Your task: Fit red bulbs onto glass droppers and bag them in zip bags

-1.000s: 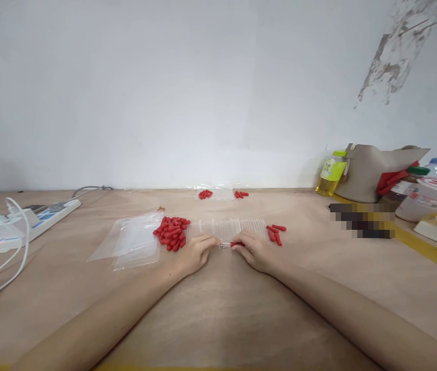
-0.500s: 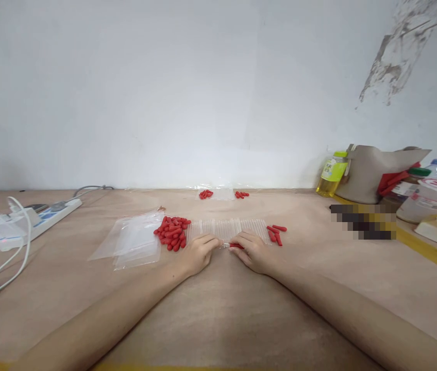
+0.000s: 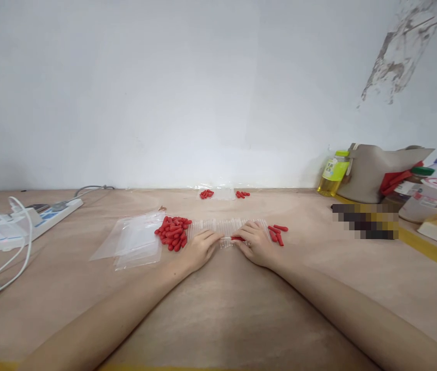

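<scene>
In the head view a row of thin clear tubes (image 3: 218, 225) lies side by side in front of me. Over its near edge, my left hand (image 3: 202, 249) is closed, thumb and fingers pinching one end of a slim clear tube (image 3: 227, 238). My right hand (image 3: 255, 246) is closed around a red rubber bulb (image 3: 237, 238) at the other end of that tube. How far the tube sits inside the bulb is hidden by the fingers. A heap of red bulbs (image 3: 172, 232) is left of the row, and several loose red bulbs (image 3: 279, 234) lie to its right.
Clear plastic bags (image 3: 133, 242) lie left of the heap. Farther back, a clear bag (image 3: 222, 194) sits between two small red groups. A power strip (image 3: 56, 216) with white cables stands at left. At right are a yellow drink bottle (image 3: 332, 175), a grey-beige container (image 3: 367, 175) and a plastic cup (image 3: 435, 206).
Both hands have shifted slightly away from me, over the tube row, with the tube and bulb still between them. More near tube ends show below the fingers.
</scene>
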### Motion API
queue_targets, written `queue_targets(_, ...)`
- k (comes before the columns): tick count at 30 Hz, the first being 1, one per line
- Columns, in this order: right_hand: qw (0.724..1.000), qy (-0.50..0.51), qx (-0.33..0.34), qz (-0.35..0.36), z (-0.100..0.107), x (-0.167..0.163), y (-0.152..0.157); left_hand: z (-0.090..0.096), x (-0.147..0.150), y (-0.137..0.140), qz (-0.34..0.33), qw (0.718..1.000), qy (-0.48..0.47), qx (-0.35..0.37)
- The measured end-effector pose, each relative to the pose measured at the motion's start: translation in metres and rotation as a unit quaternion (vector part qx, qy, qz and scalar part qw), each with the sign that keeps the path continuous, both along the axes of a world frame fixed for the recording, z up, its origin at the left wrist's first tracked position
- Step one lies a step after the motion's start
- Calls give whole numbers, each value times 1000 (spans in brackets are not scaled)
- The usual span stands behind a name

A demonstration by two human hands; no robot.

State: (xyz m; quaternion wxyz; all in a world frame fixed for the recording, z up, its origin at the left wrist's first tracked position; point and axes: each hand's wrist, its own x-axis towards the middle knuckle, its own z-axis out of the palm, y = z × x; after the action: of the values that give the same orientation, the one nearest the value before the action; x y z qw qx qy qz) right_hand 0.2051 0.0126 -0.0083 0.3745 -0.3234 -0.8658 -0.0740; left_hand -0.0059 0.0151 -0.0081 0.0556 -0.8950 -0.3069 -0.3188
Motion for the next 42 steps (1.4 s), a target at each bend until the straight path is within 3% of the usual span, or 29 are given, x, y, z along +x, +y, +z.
queue_targets(3, 999, 9, 7, -30, 2, 5, -4, 1, -4, 1, 41, 998, 8, 42)
queue_targets(7, 1000, -4, 13, -5, 0, 6, -6, 2, -5, -2, 66, 995, 36, 64)
queue_targets(19, 999, -13, 8, 38, -2, 4, -6, 0, -4, -1, 31, 999, 24, 32)
queue_targets(23, 996, 54, -54, 48, -1, 6, -2, 0, -5, -1, 35, 999, 0, 11)
queue_targets(25, 979, 152, -125, 46, 0, 5, 0, 1, -5, -2, 44, 999, -15, 1)
queue_targets(29, 903, 328, -271, 55, 3, -1, 5, 5, -4, -7, 48, 998, -36, -14)
queue_targets(32, 856, 424, -291, 50, 11, 3, 14, 10, -3, -12, 47, 998, -35, -20)
queue_targets(34, 847, 457, -270, 22, 17, 14, 23, 11, -3, -14, 53, 998, -27, -21)
queue_targets(36, 862, 445, -241, -28, 22, 31, 34, 11, -2, -13, 65, 998, -18, -18)
queue_targets(39, 903, 341, -208, -158, 25, 59, 47, 6, -3, -9, 87, 996, -7, -20)
queue_targets(42, 921, 195, -198, -272, 21, 73, 52, 1, -4, -5, 103, 994, -2, -34)
